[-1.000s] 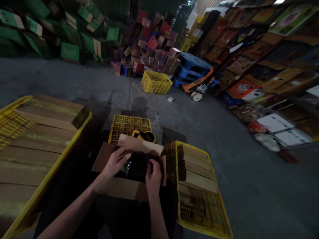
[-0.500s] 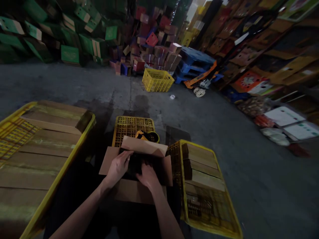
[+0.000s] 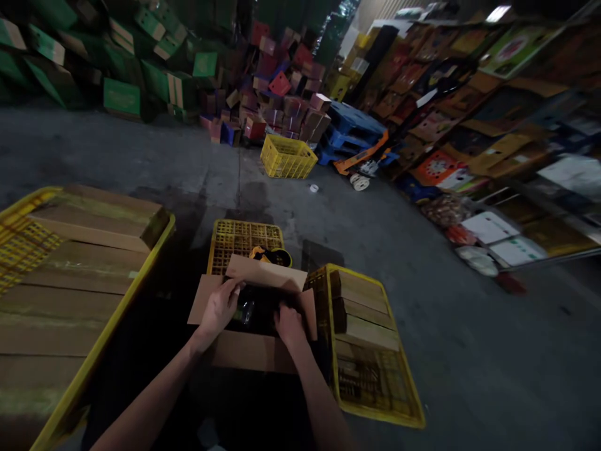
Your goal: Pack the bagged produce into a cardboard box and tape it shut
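Observation:
In front of me stands an open cardboard box (image 3: 256,352) with its flaps folded out. Dark contents with a shiny, plastic-like glint (image 3: 246,311) lie inside; their kind is too dim to make out. My left hand (image 3: 218,308) is over the box's left side, fingers pressed together by the far flap (image 3: 265,273); whatever they grip is unclear. Inside the right half, my right hand (image 3: 290,324) has its fingers curled against the dark contents, fingertips partly hidden. Just behind the far flap lies a yellow-and-black object (image 3: 271,255) resembling a tape dispenser.
A yellow crate (image 3: 101,335) with closed cartons is on my left, another (image 3: 407,369) on my right. A yellow grid crate (image 3: 246,233) sits behind the box. Farther off are a yellow crate (image 3: 287,160), blue pallets (image 3: 354,125), an orange pallet jack (image 3: 364,156) and piled cartons (image 3: 121,97).
My right hand has moved toward the box's right side and its fingers have curled in. More of the shiny contents shows between my hands. The view has turned slightly right.

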The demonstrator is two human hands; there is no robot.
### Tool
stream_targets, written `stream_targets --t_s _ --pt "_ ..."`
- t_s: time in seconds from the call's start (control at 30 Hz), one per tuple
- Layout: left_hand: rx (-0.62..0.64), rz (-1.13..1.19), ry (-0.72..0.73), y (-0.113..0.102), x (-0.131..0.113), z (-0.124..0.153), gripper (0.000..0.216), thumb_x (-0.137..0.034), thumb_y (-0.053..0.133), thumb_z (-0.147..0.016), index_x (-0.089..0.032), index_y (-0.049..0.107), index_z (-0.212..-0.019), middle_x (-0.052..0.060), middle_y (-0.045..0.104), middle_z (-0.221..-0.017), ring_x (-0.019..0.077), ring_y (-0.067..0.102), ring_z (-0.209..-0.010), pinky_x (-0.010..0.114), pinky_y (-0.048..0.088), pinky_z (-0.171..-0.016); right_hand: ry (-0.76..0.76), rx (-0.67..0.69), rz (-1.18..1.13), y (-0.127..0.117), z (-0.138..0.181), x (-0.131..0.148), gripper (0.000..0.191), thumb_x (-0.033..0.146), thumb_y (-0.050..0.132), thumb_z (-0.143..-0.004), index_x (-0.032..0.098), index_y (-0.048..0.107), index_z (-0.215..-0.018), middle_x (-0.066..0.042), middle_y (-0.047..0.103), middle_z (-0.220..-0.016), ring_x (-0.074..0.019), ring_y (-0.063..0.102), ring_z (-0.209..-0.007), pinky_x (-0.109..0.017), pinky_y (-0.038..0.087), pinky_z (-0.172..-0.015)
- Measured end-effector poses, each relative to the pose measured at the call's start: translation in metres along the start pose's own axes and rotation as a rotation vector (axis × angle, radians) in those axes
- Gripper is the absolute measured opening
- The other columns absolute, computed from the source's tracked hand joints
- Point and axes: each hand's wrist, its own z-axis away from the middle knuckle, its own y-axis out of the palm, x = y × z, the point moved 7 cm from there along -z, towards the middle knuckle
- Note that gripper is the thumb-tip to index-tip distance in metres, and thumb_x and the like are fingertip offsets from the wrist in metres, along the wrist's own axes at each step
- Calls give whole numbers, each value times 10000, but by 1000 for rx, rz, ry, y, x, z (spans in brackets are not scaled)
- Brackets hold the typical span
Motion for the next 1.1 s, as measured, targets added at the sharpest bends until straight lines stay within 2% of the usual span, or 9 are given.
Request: stream_targets --t_s 0.07,0.2,0.3,0.43,0.57,0.63,0.77,0.97,1.1 --pt "-1 6 -9 0 -1 1 290 -270 519 -967 -220 672 -1209 98 763 -1088 259 726 -1021 391 554 -926 -8 12 14 3 -2 7 146 181 583 -943 152 683 -1045 -159 734 -907 -292 729 -866 -353 516 -736" --pt "-22 62 -19 -3 -4 -1 305 -316 507 -985 -224 664 -1229 102 752 -1103 258 715 -1031 405 544 -943 -64 -68 38 -18 -2 21 292 138 594 -911 167 659 -1194 -201 700 -1165 -326 649 -1131 -408 508 -907" --pt "-60 142 -55 -7 -2 -1 358 -374 488 -1003 -217 634 -1291 106 737 -1136 251 711 -1023 411 533 -958 -272 -42 -59 -23 0 51 478 175 618 -889 204 573 -1364 -144 646 -1305 -292 597 -1208 -397 476 -1006" --pt "-99 175 -97 -12 3 0 420 -420 463 -1020 -212 589 -1362 107 740 -1118 255 711 -1045 428 509 -998 -495 22 -170 -8 -2 93 760 18 620 -740 284 520 -1445 -96 521 -1479 -262 531 -1299 -359 442 -1057" --pt "-78 233 -112 -11 5 -1 452 -454 444 -1029 -199 570 -1380 122 715 -1182 246 720 -1033 396 538 -940 -381 -59 -167 -13 -12 75 478 -29 544 -762 221 712 -1133 -73 676 -1203 -208 630 -1129 -278 473 -973" --pt "-85 270 -134 -11 5 -2 460 -475 447 -1027 -199 570 -1375 119 710 -1195 241 722 -1018 388 546 -921 -310 -93 -148 -23 -14 51 335 -9 516 -803 182 724 -982 -81 694 -1040 -213 657 -1012 -289 493 -905" --pt "-103 299 -156 -13 4 -3 470 -502 459 -1021 -205 574 -1366 111 720 -1159 246 722 -1008 393 547 -912 -228 -115 -94 -38 -9 18 269 11 519 -822 168 720 -908 -91 689 -994 -221 657 -954 -308 489 -874" --pt "-119 328 -158 -16 3 -1 480 -506 453 -1026 -205 549 -1388 108 717 -1170 242 727 -1014 401 550 -925 -295 -77 -39 -38 2 63 170 114 595 -876 198 737 -837 -102 727 -941 -270 644 -1025 -368 461 -961" --pt "-125 308 -161 -18 4 -1 469 -506 467 -1022 -201 569 -1363 112 725 -1164 251 715 -1057 411 543 -963 -387 -68 -111 -35 6 112 246 229 620 -908 202 695 -1141 -127 709 -1158 -294 603 -1156 -387 447 -1002"
